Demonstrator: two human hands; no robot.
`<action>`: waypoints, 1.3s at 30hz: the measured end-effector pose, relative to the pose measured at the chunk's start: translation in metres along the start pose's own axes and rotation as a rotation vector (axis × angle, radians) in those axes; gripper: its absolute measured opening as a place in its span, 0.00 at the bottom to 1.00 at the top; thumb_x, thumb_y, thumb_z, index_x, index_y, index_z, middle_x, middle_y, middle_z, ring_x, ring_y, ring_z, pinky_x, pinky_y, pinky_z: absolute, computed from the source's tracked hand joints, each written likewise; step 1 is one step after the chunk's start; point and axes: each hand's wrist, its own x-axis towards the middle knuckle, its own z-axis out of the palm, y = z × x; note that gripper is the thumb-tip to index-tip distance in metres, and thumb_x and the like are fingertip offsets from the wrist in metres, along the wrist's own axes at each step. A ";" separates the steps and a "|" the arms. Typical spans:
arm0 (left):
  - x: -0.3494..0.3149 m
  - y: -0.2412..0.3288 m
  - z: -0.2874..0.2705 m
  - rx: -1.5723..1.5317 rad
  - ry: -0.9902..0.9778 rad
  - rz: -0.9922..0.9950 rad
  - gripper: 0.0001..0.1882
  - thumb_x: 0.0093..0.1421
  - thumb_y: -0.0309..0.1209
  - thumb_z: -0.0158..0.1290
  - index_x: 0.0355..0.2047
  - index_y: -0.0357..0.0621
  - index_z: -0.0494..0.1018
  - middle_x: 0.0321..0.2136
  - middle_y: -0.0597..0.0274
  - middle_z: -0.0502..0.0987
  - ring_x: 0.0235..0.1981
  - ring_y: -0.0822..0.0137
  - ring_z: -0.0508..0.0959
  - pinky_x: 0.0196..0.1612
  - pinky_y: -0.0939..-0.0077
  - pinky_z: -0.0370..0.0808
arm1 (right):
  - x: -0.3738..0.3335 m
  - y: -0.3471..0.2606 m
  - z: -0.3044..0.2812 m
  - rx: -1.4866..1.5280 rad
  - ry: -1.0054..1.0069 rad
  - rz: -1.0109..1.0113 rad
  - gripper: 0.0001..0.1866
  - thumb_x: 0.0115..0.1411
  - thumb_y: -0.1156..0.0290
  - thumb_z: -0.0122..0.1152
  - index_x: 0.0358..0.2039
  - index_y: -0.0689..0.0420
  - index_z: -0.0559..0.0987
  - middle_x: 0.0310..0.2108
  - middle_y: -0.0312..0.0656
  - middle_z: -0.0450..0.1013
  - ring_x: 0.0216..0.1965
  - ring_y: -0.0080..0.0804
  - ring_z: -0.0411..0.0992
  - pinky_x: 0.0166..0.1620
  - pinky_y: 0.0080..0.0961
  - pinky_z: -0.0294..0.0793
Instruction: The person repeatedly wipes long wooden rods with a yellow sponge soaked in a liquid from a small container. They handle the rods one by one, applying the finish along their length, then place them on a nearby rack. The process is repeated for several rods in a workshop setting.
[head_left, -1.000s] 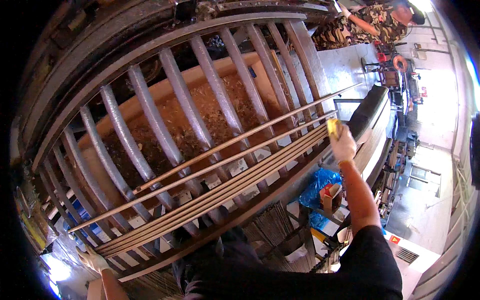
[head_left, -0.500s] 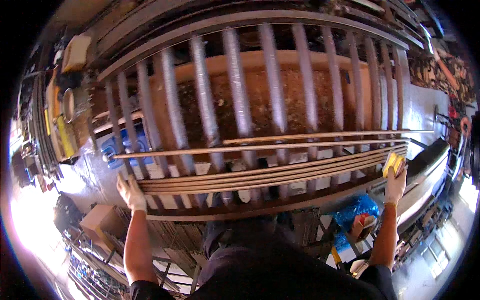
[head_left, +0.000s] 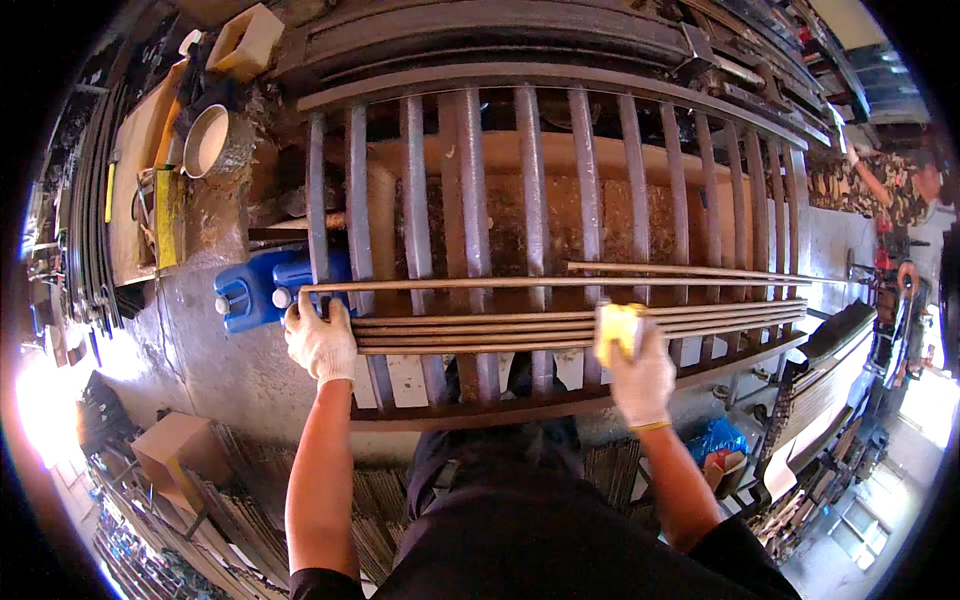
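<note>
Several long, thin brown rods [head_left: 470, 331] lie side by side across a slatted metal rack [head_left: 415, 190] in front of me. My left hand [head_left: 322, 341], in a pale work glove, is closed around the left ends of the bundle. One of its fingertips touches the tip of a separate rod [head_left: 450, 284] just beyond. My right hand [head_left: 642, 378], also gloved and blurred by motion, grips a yellow sponge-like block [head_left: 618, 332] against the bundle, right of its middle. Farther back, a shorter rod [head_left: 690, 270] lies apart from the others.
Blue jugs [head_left: 255, 290] stand beyond my left hand. A round tin [head_left: 208, 141] and a yellow box [head_left: 245, 42] sit at the far left. A cardboard box [head_left: 180, 455] is at the near left. Another person [head_left: 925, 180] is at the far right.
My right hand with the yellow block has moved left from the rods' right ends toward their middle. My left hand stays at the left ends. The head view has shifted.
</note>
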 end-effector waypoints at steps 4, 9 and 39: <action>0.000 -0.005 0.000 -0.015 0.027 -0.003 0.37 0.69 0.51 0.64 0.73 0.47 0.76 0.71 0.39 0.76 0.66 0.36 0.79 0.66 0.41 0.78 | -0.035 -0.113 0.072 0.144 -0.094 -0.285 0.31 0.65 0.49 0.79 0.60 0.55 0.82 0.44 0.55 0.87 0.42 0.58 0.88 0.45 0.53 0.89; 0.001 0.005 -0.011 -0.016 -0.033 -0.013 0.35 0.69 0.49 0.64 0.73 0.49 0.75 0.72 0.39 0.75 0.67 0.35 0.78 0.67 0.41 0.77 | -0.050 -0.198 0.138 0.177 -0.324 -0.356 0.22 0.65 0.52 0.76 0.49 0.53 0.80 0.33 0.52 0.86 0.33 0.59 0.87 0.36 0.55 0.87; 0.015 -0.083 0.036 -0.194 -0.008 -0.162 0.38 0.81 0.50 0.58 0.80 0.36 0.66 0.77 0.34 0.69 0.72 0.36 0.74 0.76 0.46 0.70 | 0.278 0.495 -0.323 -0.622 0.194 0.551 0.33 0.73 0.46 0.63 0.71 0.52 0.74 0.62 0.58 0.82 0.62 0.62 0.82 0.63 0.57 0.80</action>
